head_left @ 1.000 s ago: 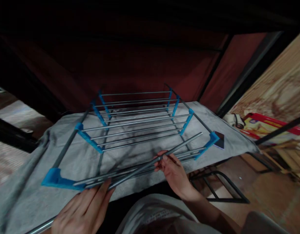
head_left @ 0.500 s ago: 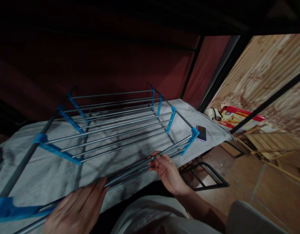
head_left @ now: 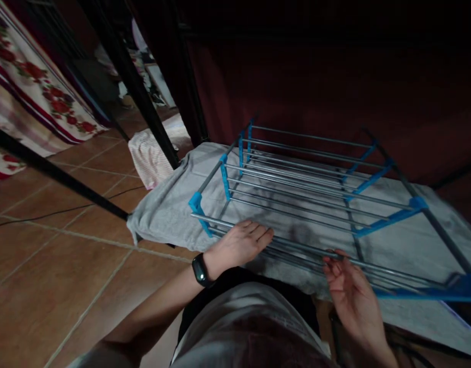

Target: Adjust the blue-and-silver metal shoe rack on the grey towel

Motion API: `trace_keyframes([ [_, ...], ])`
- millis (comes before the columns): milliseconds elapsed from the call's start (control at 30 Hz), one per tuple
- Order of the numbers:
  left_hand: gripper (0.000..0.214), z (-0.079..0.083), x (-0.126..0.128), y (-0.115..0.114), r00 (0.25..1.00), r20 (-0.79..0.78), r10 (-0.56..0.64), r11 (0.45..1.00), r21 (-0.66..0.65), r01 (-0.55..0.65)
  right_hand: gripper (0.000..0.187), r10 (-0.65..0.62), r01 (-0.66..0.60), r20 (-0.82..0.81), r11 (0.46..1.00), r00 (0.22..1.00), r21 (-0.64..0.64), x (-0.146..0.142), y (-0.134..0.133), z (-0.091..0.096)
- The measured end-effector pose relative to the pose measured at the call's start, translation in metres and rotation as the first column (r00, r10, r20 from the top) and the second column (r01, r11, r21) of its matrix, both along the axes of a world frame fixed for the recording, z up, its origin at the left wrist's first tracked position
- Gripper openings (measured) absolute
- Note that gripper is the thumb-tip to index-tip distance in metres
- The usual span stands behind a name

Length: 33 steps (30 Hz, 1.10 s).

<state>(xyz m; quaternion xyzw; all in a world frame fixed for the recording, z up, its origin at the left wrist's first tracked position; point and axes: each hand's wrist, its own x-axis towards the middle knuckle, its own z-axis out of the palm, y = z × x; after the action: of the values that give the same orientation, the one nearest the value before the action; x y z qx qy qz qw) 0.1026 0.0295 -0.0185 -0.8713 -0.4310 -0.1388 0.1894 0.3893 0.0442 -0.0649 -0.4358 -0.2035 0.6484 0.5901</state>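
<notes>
A drying rack with grey metal rods and blue plastic brackets (head_left: 384, 222) lies across the grey cloth. Along its near side, my left hand (head_left: 245, 243) is closed over a loose-looking metal rod (head_left: 297, 246), palm down. The rod's left end sticks out past the near-left blue bracket (head_left: 196, 201). Farther right, my right hand (head_left: 348, 286) pinches the same rod from below between thumb and fingers. Several parallel rods run just beneath it, partly covered by both hands. A black wristband (head_left: 200, 271) is on my left wrist.
The grey cloth (head_left: 162, 214) covers a bench with dark metal posts (head_left: 139, 87). A phone (head_left: 463, 312) lies partly hidden under the right bracket. To the left are a tiled floor (head_left: 86, 266), a black cable (head_left: 67, 209) and a flowered curtain (head_left: 47, 87).
My view has swung left, bringing the rack's left end and the floor into sight. Both hands remain on the near-side rods; the rod's left end now juts beyond the left bracket.
</notes>
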Motion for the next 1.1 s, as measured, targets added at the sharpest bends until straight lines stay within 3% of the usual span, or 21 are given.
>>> trace_keyframes([
  [333,0.024,-0.004,-0.006,0.005,0.998,-0.067,-0.023,0.999,0.043,0.025,0.018,0.040,-0.039,0.066,0.999,0.997,-0.015,0.005,0.004,-0.002],
  [600,0.026,-0.003,-0.001,0.007,0.998,-0.046,-0.042,0.999,-0.004,0.042,0.017,0.044,-0.044,0.083,0.999,0.996,-0.004,0.011,0.005,-0.001],
  [900,0.024,-0.004,0.000,0.009,0.999,-0.042,-0.019,1.000,-0.001,0.019,0.018,0.068,-0.069,0.048,0.998,0.997,0.009,0.007,0.005,0.004],
  [1100,0.020,-0.006,-0.002,0.011,0.998,0.034,-0.060,0.994,0.092,0.057,0.020,0.044,-0.040,-0.089,0.998,0.995,0.049,-0.008,0.002,0.016],
])
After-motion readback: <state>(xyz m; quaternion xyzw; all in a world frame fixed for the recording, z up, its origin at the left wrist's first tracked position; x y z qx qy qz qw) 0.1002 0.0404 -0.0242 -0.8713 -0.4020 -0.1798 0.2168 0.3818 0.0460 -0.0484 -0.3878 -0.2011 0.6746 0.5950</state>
